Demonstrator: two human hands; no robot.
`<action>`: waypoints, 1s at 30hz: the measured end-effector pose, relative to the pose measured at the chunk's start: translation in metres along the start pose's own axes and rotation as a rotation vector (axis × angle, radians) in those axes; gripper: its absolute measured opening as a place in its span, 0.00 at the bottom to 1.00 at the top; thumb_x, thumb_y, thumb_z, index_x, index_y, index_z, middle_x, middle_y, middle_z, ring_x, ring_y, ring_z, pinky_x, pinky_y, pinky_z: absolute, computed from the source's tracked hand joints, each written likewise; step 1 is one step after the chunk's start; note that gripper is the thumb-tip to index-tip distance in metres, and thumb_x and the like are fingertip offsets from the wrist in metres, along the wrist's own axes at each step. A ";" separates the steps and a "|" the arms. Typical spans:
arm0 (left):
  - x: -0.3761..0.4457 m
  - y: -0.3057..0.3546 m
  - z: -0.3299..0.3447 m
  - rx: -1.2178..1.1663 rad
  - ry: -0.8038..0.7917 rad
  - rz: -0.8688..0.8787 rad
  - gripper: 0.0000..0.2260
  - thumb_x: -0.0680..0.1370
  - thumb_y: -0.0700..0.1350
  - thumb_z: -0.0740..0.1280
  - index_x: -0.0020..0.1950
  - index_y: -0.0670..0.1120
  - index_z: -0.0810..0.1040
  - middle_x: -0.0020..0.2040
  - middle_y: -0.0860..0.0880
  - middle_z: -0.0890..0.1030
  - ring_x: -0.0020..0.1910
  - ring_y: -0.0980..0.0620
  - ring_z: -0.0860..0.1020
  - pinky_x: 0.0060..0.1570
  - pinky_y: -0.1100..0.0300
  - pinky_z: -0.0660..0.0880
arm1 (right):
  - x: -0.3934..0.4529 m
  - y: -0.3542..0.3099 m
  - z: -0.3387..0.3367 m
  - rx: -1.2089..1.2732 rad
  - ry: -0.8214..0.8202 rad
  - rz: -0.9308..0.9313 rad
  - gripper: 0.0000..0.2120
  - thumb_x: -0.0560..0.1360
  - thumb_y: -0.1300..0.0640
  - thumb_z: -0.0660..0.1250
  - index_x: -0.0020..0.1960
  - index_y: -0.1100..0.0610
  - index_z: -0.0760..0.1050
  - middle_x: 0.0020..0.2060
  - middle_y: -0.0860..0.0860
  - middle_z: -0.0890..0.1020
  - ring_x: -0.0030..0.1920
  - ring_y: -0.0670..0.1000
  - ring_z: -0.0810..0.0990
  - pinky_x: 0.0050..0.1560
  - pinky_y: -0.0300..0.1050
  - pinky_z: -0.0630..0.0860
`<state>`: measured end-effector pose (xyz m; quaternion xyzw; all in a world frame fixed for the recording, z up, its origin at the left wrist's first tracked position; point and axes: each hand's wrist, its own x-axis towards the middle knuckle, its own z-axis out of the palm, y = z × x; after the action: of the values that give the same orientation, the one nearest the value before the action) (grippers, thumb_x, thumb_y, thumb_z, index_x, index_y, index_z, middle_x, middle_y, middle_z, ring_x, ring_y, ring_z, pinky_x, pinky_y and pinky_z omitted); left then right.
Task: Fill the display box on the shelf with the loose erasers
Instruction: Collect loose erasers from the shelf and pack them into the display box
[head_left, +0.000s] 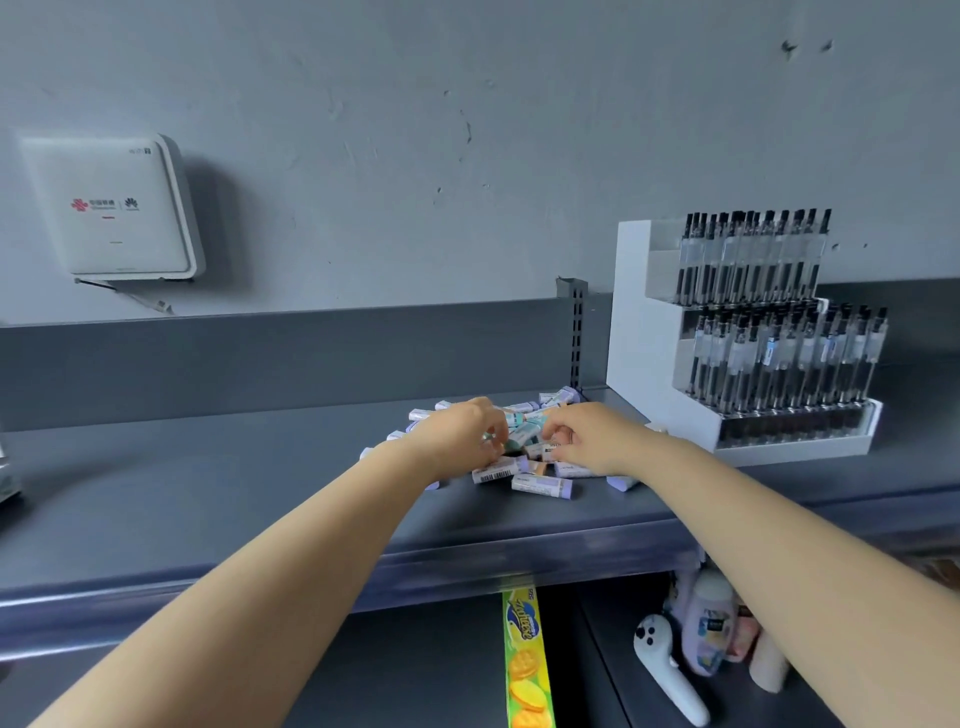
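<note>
A heap of several small erasers (540, 486) in white and pale purple sleeves lies on the dark grey shelf (208, 493). Both my hands rest on the heap, palms down. My left hand (460, 434) curls its fingers into the erasers on the heap's left side. My right hand (589, 439) pinches erasers at the middle, fingertips close to those of the left. The erasers under my hands are hidden. No display box for erasers shows in view.
A white tiered stand of black pens (753, 332) sits just right of the heap. A white router box (111, 208) hangs on the wall at left. Below the shelf lie a yellow biscuit pack (527, 660), a white controller (667, 670) and bottles.
</note>
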<state>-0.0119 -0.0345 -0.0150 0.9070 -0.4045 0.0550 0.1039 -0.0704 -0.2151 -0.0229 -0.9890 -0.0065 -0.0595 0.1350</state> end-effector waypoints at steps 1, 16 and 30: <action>0.000 0.000 0.000 0.004 0.007 -0.007 0.09 0.76 0.42 0.63 0.55 0.45 0.77 0.59 0.47 0.75 0.54 0.46 0.75 0.50 0.58 0.70 | 0.000 0.001 0.000 -0.020 0.001 -0.007 0.08 0.76 0.57 0.61 0.53 0.53 0.77 0.35 0.46 0.73 0.41 0.50 0.72 0.46 0.47 0.71; -0.033 -0.015 -0.023 -0.159 0.392 -0.210 0.08 0.74 0.44 0.69 0.50 0.42 0.80 0.43 0.50 0.72 0.40 0.49 0.73 0.38 0.61 0.67 | -0.004 -0.030 -0.017 0.608 0.352 -0.030 0.08 0.72 0.63 0.65 0.50 0.55 0.78 0.41 0.48 0.79 0.46 0.48 0.78 0.46 0.40 0.72; -0.163 -0.101 -0.064 -0.796 0.705 -0.600 0.07 0.68 0.42 0.75 0.41 0.42 0.79 0.33 0.47 0.83 0.32 0.52 0.82 0.29 0.61 0.69 | 0.023 -0.172 0.017 1.185 0.233 -0.070 0.05 0.74 0.61 0.66 0.48 0.55 0.77 0.39 0.50 0.82 0.34 0.45 0.80 0.34 0.36 0.73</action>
<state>-0.0466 0.1640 0.0029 0.8000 -0.0624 0.1646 0.5735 -0.0506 -0.0451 0.0096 -0.7317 -0.0563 -0.1579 0.6607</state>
